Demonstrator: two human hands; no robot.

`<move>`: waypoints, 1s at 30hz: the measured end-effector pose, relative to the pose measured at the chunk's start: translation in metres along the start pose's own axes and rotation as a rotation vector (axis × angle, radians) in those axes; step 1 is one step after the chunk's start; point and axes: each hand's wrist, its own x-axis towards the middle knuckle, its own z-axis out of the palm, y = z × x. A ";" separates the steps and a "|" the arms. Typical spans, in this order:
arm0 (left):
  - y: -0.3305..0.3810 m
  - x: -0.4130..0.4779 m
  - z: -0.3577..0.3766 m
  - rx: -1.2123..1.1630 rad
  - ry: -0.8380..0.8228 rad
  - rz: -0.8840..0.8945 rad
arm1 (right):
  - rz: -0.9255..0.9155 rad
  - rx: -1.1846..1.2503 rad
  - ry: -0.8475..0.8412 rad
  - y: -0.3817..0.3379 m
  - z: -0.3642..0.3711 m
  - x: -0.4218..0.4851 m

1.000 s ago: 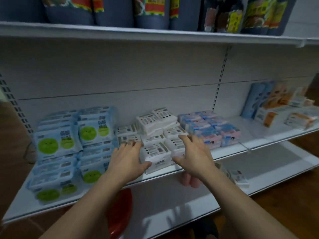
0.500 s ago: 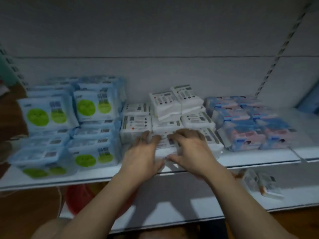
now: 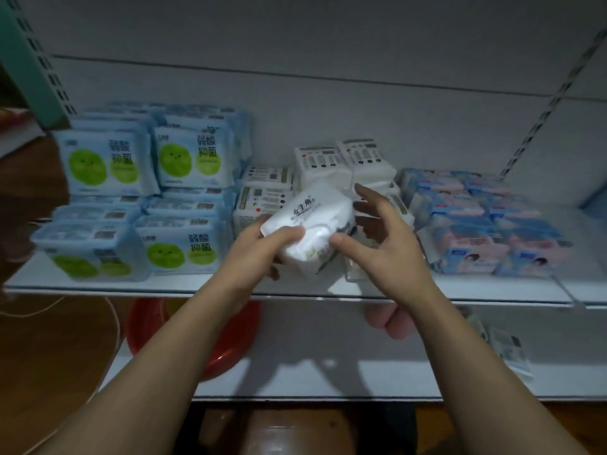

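Your left hand [image 3: 259, 254] grips the soft white plastic pack [image 3: 315, 218], lifted off the white metal shelf [image 3: 147, 287]; close your open, empty right hand [image 3: 387, 244], just beside that grip, on the free end.

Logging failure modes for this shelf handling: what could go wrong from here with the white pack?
1. Only the left hand grips the soft white plastic-wrapped pack, by its near end; the right hand is open beside it. The pack is tilted near the front edge of the white shelf, so a slip could drop it.
2. Its far end is close to the stacked white labelled packs; turning it may nudge them.
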 end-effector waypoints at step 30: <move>-0.008 -0.008 -0.009 0.605 0.040 0.224 | 0.274 -0.986 -0.158 0.026 -0.010 -0.011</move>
